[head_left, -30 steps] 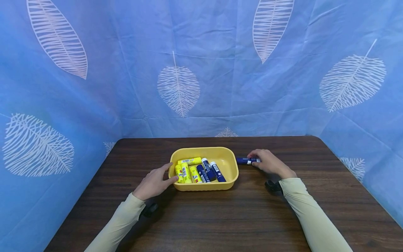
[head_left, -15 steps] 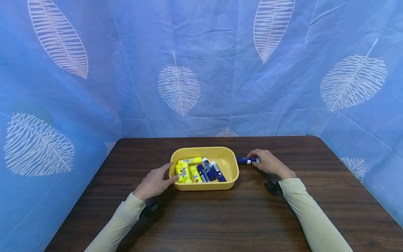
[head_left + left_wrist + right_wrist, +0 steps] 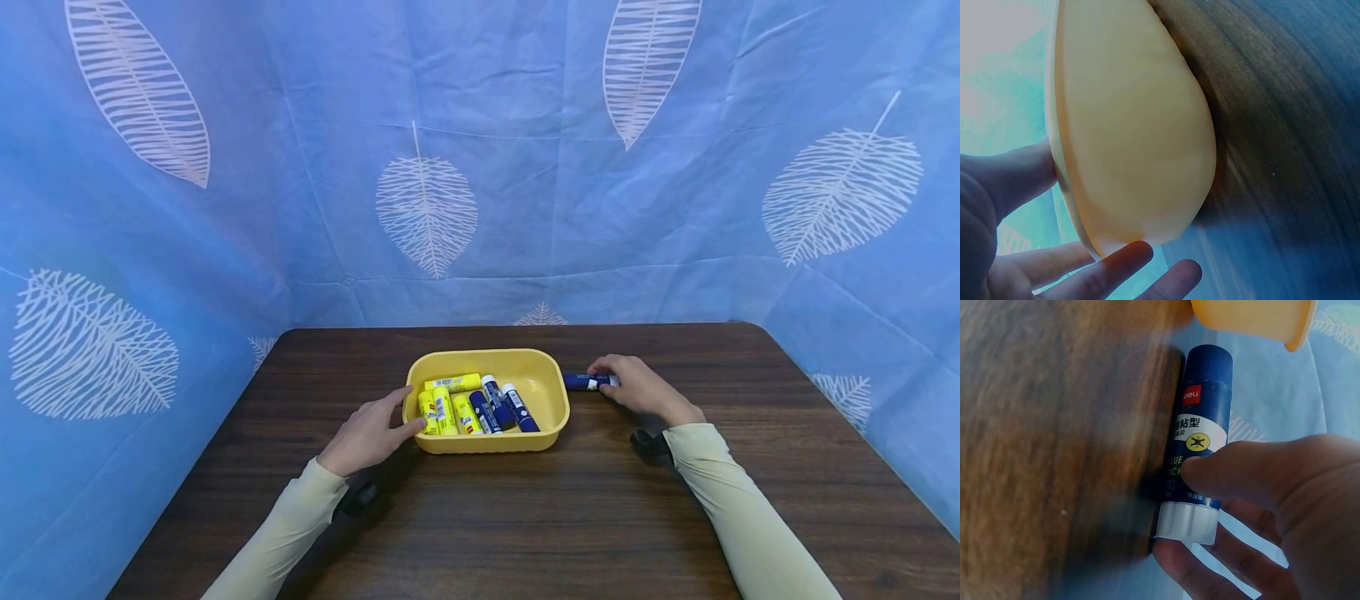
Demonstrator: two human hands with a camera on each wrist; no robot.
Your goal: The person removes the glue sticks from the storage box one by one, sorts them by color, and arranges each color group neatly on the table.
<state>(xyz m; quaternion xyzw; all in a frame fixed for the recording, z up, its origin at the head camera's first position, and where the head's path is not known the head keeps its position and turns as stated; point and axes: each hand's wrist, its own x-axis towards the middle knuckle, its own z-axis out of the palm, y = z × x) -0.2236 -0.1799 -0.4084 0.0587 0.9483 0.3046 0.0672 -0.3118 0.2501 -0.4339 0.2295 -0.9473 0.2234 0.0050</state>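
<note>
A pale yellow bin (image 3: 480, 445) stands on the table, with several yellow glue sticks (image 3: 444, 412) on its left and three navy ones (image 3: 519, 408) near its middle. My left hand (image 3: 367, 433) touches the bin's left end, thumb and index finger at the rim, the other fingers fairly straight in the left wrist view. Just right of the bin, a navy glue stick (image 3: 1197, 437) with a white end lies on its side. My right hand (image 3: 637, 387) pinches it near the white end. The thumb presses its label; the other fingertips are partly hidden behind it.
The dark wood-grain table (image 3: 525, 525) has rounded far corners. A blue cloth (image 3: 495, 208) with white leaf prints hangs behind it and along both sides. Dark wrist cameras (image 3: 651, 444) sit beneath both wrists, close to the tabletop.
</note>
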